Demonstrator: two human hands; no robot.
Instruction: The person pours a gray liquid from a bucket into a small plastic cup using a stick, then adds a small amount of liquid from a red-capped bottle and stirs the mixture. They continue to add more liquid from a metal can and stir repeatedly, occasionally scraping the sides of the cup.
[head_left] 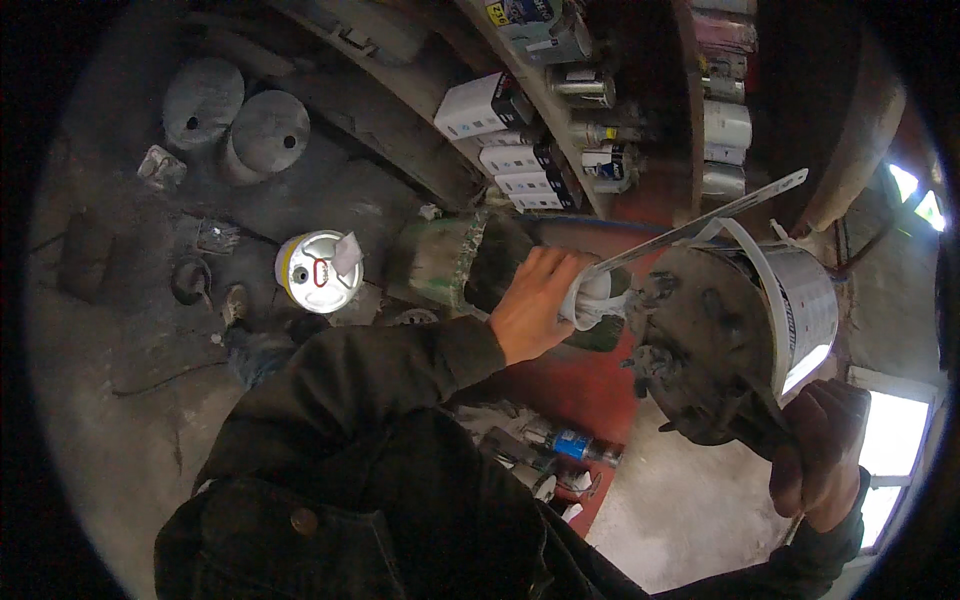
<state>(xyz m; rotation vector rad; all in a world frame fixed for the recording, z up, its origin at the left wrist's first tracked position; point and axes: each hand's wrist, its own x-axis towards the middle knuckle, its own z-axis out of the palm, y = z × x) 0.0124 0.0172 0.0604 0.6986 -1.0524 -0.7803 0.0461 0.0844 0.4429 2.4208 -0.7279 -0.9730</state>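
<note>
My left hand (540, 305) is closed around a white cup-like container (592, 298) with crumpled pale material at its mouth. From beside that hand a long, flat metal strip like a ruler (715, 222) slants up to the right, with a small hole at its far end. To the right is a white bucket (808, 300) with its pale handle raised; its broad face toward me is dark and grimy, with grey clumps at the rim. My right hand (825, 450) is closed on a dark, rag-like piece (745, 415) at the bucket's near edge. What its fingers cover is hidden.
Shelves with paint cans (610, 165) and white boxes (485, 105) stand ahead. A dark green container (440, 260) is left of my left hand. Below lie bottles (570, 442) on a red surface. A white-lidded can (325, 290) and metal drums (268, 135) stand on the floor at left.
</note>
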